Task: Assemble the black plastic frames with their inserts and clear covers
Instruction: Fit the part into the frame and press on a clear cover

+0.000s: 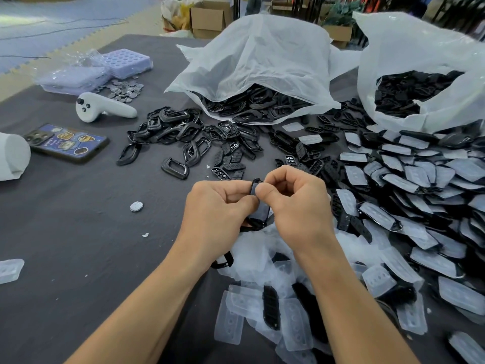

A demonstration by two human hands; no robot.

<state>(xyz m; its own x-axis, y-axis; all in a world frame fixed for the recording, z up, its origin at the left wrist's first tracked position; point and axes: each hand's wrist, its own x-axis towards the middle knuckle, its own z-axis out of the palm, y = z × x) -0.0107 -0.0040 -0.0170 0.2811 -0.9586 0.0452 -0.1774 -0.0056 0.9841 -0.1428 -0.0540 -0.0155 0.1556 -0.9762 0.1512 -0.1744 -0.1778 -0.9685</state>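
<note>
Head: L hand (217, 206) + R hand (295, 203) pinch-curled on black frame (261, 214).

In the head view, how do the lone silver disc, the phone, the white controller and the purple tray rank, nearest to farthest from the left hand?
1. Silver disc, on the cloth just left of the left hand.
2. Phone and white controller, farther left and back: too close to call.
3. Purple tray, far back left.

No legible text anywhere; phone case (68, 143) stickers too blurred.
</note>
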